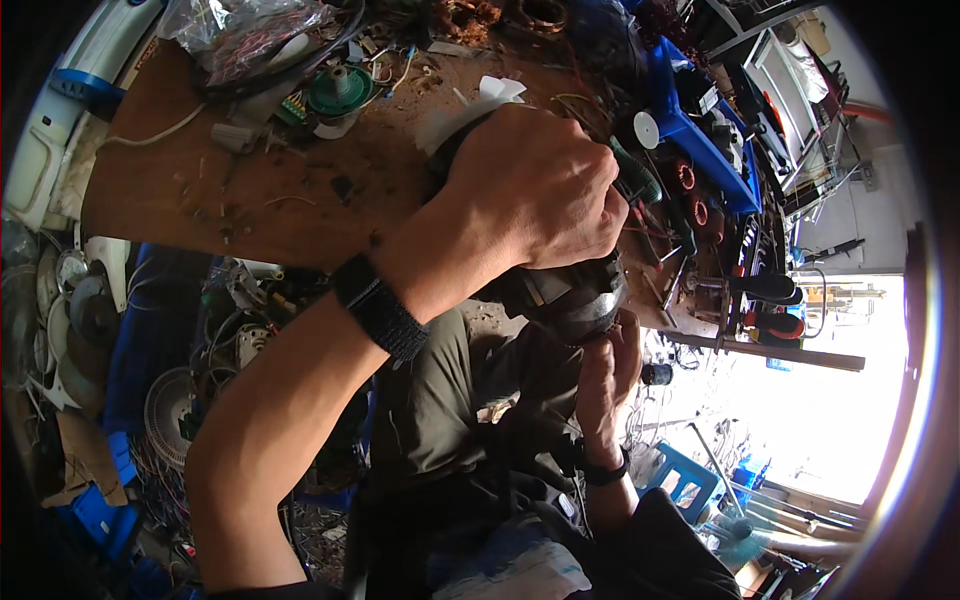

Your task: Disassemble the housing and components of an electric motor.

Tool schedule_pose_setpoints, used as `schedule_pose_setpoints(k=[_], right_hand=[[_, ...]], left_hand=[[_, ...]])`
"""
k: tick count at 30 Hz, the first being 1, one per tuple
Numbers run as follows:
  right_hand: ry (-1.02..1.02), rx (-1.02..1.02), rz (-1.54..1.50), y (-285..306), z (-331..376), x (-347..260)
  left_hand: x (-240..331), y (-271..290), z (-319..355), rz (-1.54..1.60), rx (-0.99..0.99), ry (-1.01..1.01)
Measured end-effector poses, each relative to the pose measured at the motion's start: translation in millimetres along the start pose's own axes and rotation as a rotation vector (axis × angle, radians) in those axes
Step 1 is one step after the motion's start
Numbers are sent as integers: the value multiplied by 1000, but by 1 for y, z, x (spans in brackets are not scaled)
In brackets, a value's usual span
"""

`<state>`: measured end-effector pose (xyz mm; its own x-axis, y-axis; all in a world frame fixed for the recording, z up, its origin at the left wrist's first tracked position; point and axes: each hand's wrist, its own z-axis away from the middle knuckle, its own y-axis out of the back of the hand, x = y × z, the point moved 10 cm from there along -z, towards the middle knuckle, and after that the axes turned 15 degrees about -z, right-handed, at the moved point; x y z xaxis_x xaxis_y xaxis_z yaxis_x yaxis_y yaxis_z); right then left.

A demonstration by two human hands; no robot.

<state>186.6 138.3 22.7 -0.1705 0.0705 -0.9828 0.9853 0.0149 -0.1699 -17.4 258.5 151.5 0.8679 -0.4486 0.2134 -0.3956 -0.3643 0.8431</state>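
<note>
My left hand [540,185] is closed in a fist above the bench edge, its wrist in a black strap. The fingers curl away from view, so what they grip is hidden. Just below the fist is a dark, rounded metal body [575,300] with a blocky side, looking like a machine or motor part. Lower and to the right, my right hand [608,375] has its fingers closed against the lower rim of that metal body. Behind the left fist, a pale rounded edge [450,125] shows, partly covered.
Scraps and a green round part [340,90] lie on the brown bench [230,190]. A blue tray [700,130] of parts stands at the right, near pliers-like tools [775,325]. Fan grilles [170,415] and wires crowd the lower left. A blue stool [680,470] stands at lower right.
</note>
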Motion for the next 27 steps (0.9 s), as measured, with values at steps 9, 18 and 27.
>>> schedule_pose_setpoints(k=[9, 18, 27], right_hand=[[468, -52, 418, -12, 9, -29], [-113, -3, -245, -10, -4, 8], [350, -105, 396, -25, 2, -40]], left_hand=[[2, 4, 1, -7, 81, -24], [4, 0, 0, -48, 1, -30], [5, 2, -3, -47, -134, -3]])
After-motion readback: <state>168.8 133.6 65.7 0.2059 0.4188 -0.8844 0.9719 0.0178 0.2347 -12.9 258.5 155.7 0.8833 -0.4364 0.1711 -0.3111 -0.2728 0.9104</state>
